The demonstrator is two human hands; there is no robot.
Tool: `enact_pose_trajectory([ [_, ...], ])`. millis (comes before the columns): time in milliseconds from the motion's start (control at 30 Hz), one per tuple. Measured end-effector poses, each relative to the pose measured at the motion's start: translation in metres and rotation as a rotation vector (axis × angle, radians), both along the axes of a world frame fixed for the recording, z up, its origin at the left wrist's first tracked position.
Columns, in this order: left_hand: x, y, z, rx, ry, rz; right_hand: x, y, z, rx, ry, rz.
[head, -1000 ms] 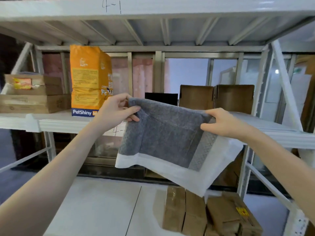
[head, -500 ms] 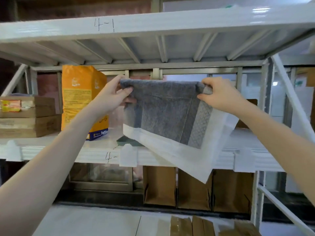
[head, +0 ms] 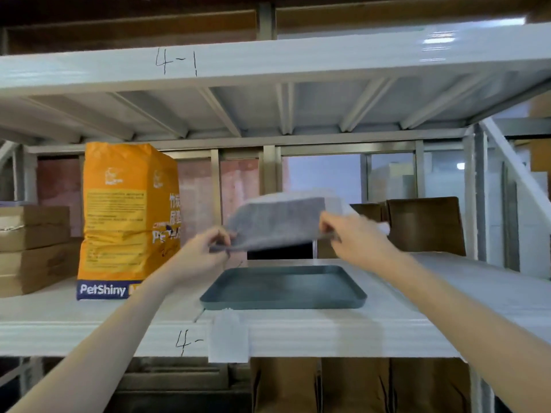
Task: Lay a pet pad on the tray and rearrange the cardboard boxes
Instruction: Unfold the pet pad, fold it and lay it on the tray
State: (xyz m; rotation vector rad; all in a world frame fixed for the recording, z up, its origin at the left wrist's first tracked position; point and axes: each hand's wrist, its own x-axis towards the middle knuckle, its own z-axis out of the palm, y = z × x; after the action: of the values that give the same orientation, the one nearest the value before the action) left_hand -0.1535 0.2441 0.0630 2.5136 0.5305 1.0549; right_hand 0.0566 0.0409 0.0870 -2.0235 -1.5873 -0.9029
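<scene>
The soft grey pet pad (head: 280,222), hanging down a moment ago, now floats flat above the dark flat plastic tray (head: 283,283), pinched by the left hand (head: 205,251) and right hand (head: 354,234), ready to drop.

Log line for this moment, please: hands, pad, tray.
left hand: grips pet pad | right hand: grips pet pad | pad: held above tray, not touching | tray: bare, on shelf

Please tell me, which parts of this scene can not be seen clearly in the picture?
- Pet pad, head view: motion blur; its far white edge smears.
- Left hand and right hand: fingertips blurred where they pinch the pad.
- Orange bag: small print too small; left hand covers its lower right.
- Cardboard boxes: cut by the left edge.
- Tray: fully visible.
</scene>
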Motion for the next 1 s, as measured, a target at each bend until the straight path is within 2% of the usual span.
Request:
enact_pose_trajectory([
  [67, 0.001, 0.013, -0.021, 0.035, 0.186, 0.021, 0.007, 0.013, -0.028, -0.235, 0.063, -0.032],
  [167, -0.001, 0.02, -0.035, 0.09, 0.348, 0.031, 0.015, 0.022, -0.052, -0.4, 0.178, 0.033],
  [333, -0.005, 0.023, -0.041, 0.11, 0.321, 0.127, 0.018, 0.017, -0.059, -0.449, 0.422, 0.139],
  [467, -0.007, 0.02, -0.042, 0.146, 0.315, 0.27, 0.012, 0.018, -0.065, -0.504, 0.489, 0.142],
  [633, -0.001, 0.004, -0.041, 0.171, 0.25, 0.287, 0.011, 0.021, -0.07, -0.528, 0.497, 0.146],
  [700, 0.007, -0.002, -0.043, 0.157, 0.231, 0.225, 0.011, 0.021, -0.07, -0.544, 0.506, 0.154],
  [767, 0.015, -0.007, -0.046, 0.105, 0.301, 0.134, 0.014, 0.022, -0.069, -0.557, 0.551, 0.167],
  [867, 0.023, -0.009, -0.049, 0.117, 0.514, 0.119, 0.016, 0.024, -0.068, -0.536, 0.646, 0.188],
  [1000, 0.031, -0.005, -0.047, 0.013, 0.528, 0.097, 0.014, 0.026, -0.072, -0.515, 0.573, 0.174],
])
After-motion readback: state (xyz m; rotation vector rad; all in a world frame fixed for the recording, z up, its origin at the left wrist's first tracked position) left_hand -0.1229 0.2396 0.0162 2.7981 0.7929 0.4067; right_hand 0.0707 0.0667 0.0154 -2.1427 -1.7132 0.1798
